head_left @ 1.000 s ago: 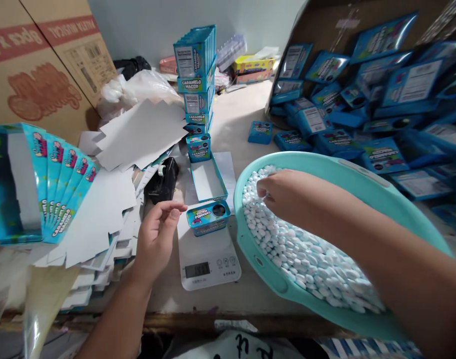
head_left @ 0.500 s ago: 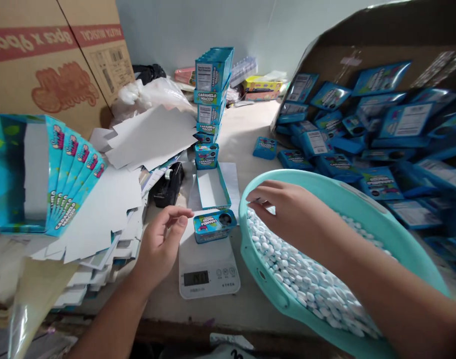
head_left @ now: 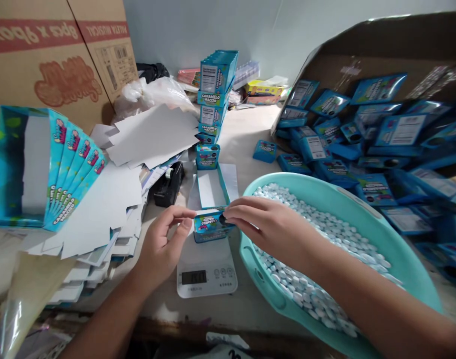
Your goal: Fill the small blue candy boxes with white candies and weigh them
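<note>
A small blue candy box (head_left: 210, 227) lies on the white kitchen scale (head_left: 207, 279), whose display is lit with digits. At the box's left end is my left hand (head_left: 167, 239), thumb and fingers apart with nothing between them. My right hand (head_left: 260, 219) has its fingertips together at the box's right end, over its dark round spot; whatever they hold is too small to make out. Under my right forearm stands a turquoise basin (head_left: 284, 180) full of small white candies (head_left: 310, 284).
An open blue tray (head_left: 213, 185) and a stack of blue boxes (head_left: 217, 77) stand behind the scale. A black tape dispenser (head_left: 168, 185) and white card sheets (head_left: 97, 199) lie left. A large carton (head_left: 362, 47) of blue boxes is at the right.
My right hand has moved left from over the basin to the right end of the box on the scale. My left hand has stayed beside the box.
</note>
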